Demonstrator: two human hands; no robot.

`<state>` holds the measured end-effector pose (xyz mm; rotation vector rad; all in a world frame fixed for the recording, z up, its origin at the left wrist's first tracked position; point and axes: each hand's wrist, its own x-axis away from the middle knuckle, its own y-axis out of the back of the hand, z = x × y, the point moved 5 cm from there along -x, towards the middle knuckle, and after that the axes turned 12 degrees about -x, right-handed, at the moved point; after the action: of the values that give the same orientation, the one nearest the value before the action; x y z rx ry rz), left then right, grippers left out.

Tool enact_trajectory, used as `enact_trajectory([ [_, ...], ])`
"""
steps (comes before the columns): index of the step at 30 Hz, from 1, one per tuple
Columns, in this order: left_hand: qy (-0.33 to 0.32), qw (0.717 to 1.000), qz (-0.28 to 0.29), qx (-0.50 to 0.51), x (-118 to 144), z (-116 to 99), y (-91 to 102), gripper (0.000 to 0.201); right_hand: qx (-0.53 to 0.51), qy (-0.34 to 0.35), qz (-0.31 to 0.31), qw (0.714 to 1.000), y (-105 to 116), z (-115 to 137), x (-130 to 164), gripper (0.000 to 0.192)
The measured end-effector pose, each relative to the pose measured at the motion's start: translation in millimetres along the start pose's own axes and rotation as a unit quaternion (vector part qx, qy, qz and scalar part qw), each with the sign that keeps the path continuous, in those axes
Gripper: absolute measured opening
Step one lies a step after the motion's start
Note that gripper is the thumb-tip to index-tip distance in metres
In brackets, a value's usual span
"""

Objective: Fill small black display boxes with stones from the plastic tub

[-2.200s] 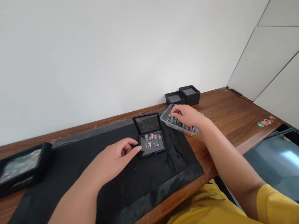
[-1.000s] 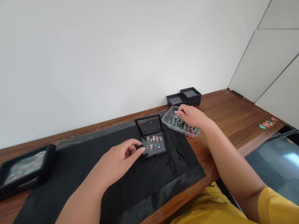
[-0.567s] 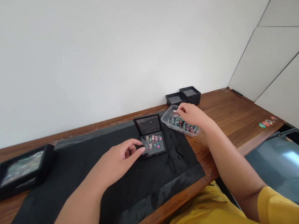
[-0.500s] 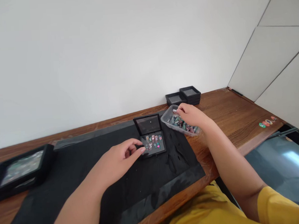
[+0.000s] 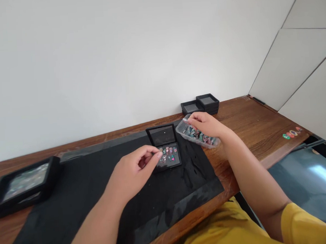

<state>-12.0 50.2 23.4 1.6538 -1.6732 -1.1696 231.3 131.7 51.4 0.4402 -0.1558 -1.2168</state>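
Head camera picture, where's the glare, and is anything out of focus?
In the head view, a bright streak crosses the glossy grey surface at lower right, and a tiny glint sits on the open black case's lid; also in the head view, the black display case at left looks soft, its contents smeared.

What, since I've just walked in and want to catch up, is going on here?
A person in yellow is handling small nail-shaped pieces. The right hand pinches a small pale piece over a clear tub of loose ones. The left hand is at an open black case showing colourful pieces in rows; whether its fingertips hold anything is unclear. Black trays stand stacked by the wall.
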Motion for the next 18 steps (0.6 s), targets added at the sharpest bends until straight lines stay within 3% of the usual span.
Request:
enact_trajectory([
  [2,-0.022,0.995,-0.066,0.074,1.0,-17.8,-2.3,0.034,-0.083,0.025,0.035,0.996,-8.7,6.3,2.6,0.027],
  [5,-0.052,0.979,-0.127,0.153,3.2,-39.0,-12.1,0.046,-0.181,0.048,0.113,0.976,-27.7,16.9,9.3,0.026],
  [10,-0.060,0.952,-0.221,0.202,7.8,-46.0,-15.2,0.041,-0.254,0.088,0.190,0.944,-56.6,32.6,19.4,0.028],
  [13,-0.021,0.945,-0.237,0.223,7.9,-39.8,-11.6,0.030,-0.250,0.117,0.177,0.945,-63.3,36.0,21.3,0.026],
  [18,0.035,0.936,-0.192,0.293,2.9,-31.2,-12.7,0.028,-0.203,0.132,0.149,0.959,-65.2,33.3,21.2,0.030],
])
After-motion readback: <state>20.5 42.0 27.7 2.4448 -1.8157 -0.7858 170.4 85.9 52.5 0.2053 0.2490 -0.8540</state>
